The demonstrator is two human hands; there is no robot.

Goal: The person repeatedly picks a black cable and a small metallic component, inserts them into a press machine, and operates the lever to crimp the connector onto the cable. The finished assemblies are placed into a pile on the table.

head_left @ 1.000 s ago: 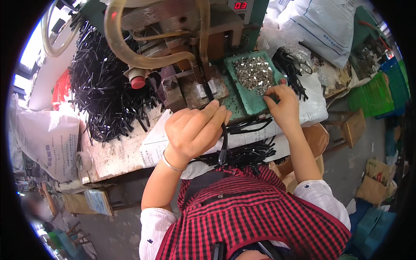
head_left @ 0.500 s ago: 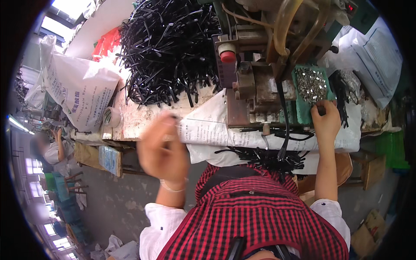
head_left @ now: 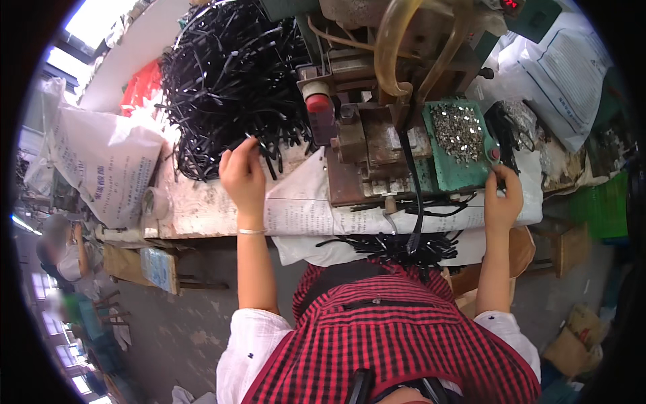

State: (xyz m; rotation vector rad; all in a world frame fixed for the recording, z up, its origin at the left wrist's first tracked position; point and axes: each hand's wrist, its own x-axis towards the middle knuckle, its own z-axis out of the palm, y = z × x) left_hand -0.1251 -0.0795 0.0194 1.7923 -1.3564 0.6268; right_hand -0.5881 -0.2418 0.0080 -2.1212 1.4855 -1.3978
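Note:
At the front edge of a big heap of glossy black eyeglass temples (head_left: 229, 87), my left hand (head_left: 243, 178) has thumb and fingers pinched together. Its fingertips touch the heap, and what they hold is too small to make out. My right hand (head_left: 505, 196) is at the near right corner of a green tray (head_left: 447, 176), its thumb and forefinger drawn together just below a round red button (head_left: 494, 154). Anything between those fingers is hidden. Small silvery metal pieces (head_left: 457, 131) fill the tray. Between my hands stands a greasy bench machine (head_left: 387, 145) with a black cable in front.
A second red button (head_left: 317, 101) sits on the machine's left side. More black temples (head_left: 397, 248) lie near my lap. A white printed sack (head_left: 101, 161) and tape roll (head_left: 156, 202) are on the left, a white package (head_left: 565, 81) far right. Another person (head_left: 64, 249) sits far left.
My left hand has moved forward to the heap's edge. The right hand has drawn back from the metal pieces to the tray's corner. The view has shifted to the right.

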